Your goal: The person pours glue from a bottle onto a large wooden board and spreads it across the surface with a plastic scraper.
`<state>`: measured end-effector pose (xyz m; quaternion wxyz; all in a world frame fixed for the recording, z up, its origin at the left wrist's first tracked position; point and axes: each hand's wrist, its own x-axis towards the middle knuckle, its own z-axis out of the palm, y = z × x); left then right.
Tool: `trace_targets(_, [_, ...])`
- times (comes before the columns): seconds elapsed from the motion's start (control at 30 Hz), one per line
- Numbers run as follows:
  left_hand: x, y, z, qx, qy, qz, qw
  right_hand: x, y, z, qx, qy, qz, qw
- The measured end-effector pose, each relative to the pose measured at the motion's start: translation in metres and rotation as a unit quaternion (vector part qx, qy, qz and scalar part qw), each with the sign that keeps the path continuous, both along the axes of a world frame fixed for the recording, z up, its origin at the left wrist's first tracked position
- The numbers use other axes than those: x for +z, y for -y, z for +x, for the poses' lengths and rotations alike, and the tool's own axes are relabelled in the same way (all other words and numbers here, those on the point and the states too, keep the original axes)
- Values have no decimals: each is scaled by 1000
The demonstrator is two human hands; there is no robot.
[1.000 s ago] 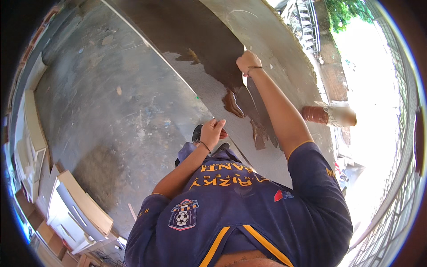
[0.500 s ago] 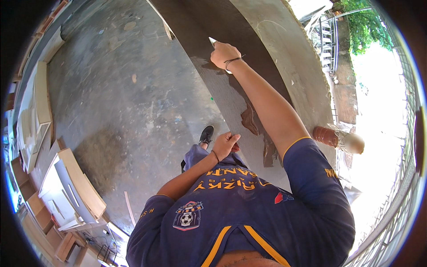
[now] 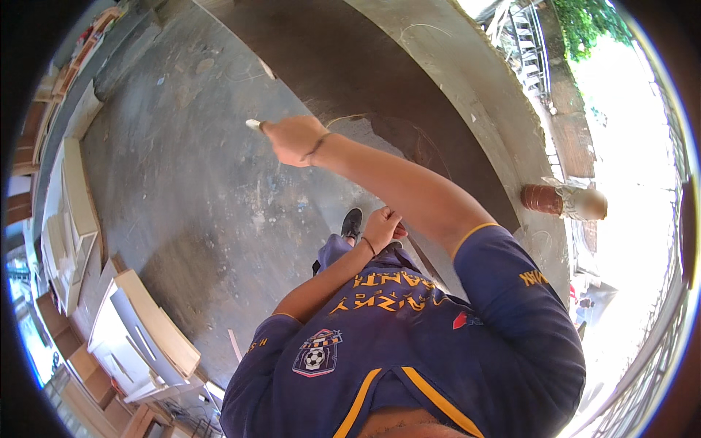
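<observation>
My right hand is stretched out to the far left, past the long edge of a dark brown board. It is closed on a flat white piece, whose rounded tip sticks out beyond the fingers; its kind does not show. Wet-looking dark brown covers most of the board, with a duller greyish patch beside my forearm. Close to my body, at the near end of the board, my left hand has its fingers curled in. Whatever it may hold is hidden.
A pale ledge runs along the board's right side. On it lies a reddish-brown cylindrical container. White and wooden cabinet parts stand at the lower left on the stained concrete floor. Metal lattice borders the far right.
My right hand has swung left, off the board's surface and past its edge, with the white piece still in it. My left hand has shifted slightly right. The view has turned a little.
</observation>
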<state>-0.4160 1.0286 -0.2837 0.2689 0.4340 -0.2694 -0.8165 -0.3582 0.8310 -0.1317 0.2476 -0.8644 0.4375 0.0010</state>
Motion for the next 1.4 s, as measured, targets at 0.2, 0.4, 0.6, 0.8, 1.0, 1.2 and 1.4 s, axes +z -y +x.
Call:
trace_targets(0.2, [4,-2,-4,-8,38,-18,999,0,-14,-185,-256,-31,-29,966])
trace_targets(0.4, [13,-1,-5,-50,107,-78,990,-40,-16,-153,-292,-99,-21,951])
trace_targets(0.6, [1,2,0,-57,66,-114,990,-22,-32,-44,-50,-57,2,997])
trace_targets(0.8, [9,9,-7,-58,119,-77,988,19,-4,-94,-170,-31,-61,983])
trace_targets(1.0, [10,9,-8,-60,103,-79,990,-79,-29,-81,-107,-174,-186,961])
trace_targets(1.2, [-2,5,-6,-69,142,-121,980,4,-37,-158,-305,-93,-29,947])
trace_targets(1.4, [2,3,-10,-69,163,-121,977,-36,10,-127,-308,-116,-3,944])
